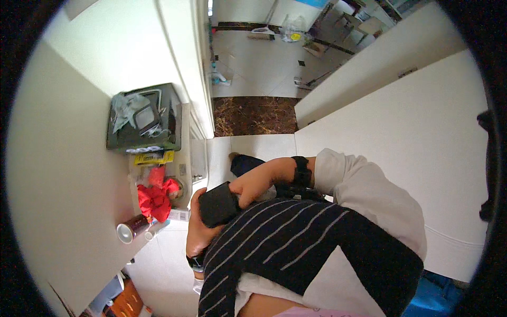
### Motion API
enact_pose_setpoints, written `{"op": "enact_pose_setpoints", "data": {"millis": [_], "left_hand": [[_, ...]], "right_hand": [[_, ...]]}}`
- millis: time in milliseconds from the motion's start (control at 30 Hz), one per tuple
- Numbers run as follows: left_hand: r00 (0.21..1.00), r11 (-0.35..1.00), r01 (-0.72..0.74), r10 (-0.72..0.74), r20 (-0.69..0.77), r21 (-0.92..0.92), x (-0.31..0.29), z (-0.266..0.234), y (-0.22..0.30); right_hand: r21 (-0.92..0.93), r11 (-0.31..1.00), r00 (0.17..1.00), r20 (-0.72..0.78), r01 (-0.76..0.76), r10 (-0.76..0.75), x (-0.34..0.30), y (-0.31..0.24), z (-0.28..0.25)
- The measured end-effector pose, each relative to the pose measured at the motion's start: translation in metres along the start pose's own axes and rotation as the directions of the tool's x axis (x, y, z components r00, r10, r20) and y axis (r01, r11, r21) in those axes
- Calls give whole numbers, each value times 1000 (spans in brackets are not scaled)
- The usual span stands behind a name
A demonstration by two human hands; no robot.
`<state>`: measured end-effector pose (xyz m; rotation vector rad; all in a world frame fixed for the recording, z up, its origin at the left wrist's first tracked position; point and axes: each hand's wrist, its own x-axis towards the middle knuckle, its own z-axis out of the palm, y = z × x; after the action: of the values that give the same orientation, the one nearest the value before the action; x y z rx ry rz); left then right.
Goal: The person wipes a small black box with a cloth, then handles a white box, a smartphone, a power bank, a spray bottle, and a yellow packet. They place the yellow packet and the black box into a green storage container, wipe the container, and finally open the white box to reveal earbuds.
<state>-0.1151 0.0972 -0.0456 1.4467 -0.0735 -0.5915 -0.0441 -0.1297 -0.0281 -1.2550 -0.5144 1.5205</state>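
Note:
In front of my body, a black, box-like block with a dull surface (219, 205) is held between both hands. My left hand (198, 230) wraps its left and lower side, thumb along the edge. My right hand (253, 185) grips its right side, with the fingers partly hidden behind it. Dark bands circle both wrists. From this view I cannot make out what the block is.
Left of my hands, a narrow shelf carries a dark green box (171, 124) with a grey cloth (127, 108), red fabric (154, 201) and a round canister (131, 230). An open white door (391, 116) stands at right. Beyond the brown threshold (253, 116) is a tiled room.

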Motion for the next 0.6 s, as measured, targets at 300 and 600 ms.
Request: {"op": "enact_pose_setpoints", "data": {"millis": [300,600], "left_hand": [[993,970,35,-60,97,239,80,68,24],[964,952,-254,264,40,-169,238,164,14]], "right_hand": [[-260,965,999,-45,-12,0,-91,16,-55],[-104,732,553,-588,673,-591,-276,66,-165]]}}
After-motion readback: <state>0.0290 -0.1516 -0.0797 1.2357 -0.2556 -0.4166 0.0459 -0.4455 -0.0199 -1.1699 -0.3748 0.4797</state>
